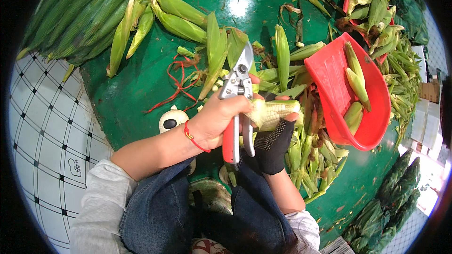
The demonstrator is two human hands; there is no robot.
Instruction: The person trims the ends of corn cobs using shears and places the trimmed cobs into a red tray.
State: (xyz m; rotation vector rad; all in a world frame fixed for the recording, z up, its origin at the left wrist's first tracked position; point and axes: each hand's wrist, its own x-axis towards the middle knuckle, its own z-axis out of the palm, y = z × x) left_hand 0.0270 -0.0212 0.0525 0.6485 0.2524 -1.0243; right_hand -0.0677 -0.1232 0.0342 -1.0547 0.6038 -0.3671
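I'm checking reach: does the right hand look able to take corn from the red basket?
Probably not now: the right hand holds a partly bared cob, though the way to the red basket looks clear.

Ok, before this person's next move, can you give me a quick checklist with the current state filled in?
1. Shears in grip: ok, held in the left hand.
2. Blades fully shut: cannot tell from this angle.
3. Corn cob supported: ok, the right hand holds it, with kernels showing.
4. Both hands gloved: not ok; only the right wears a black fingerless glove.
5. Green mat free of loose string: not ok, a red string lies beyond the left forearm.
6. Red basin within reach: probably ok, just right of the right hand.
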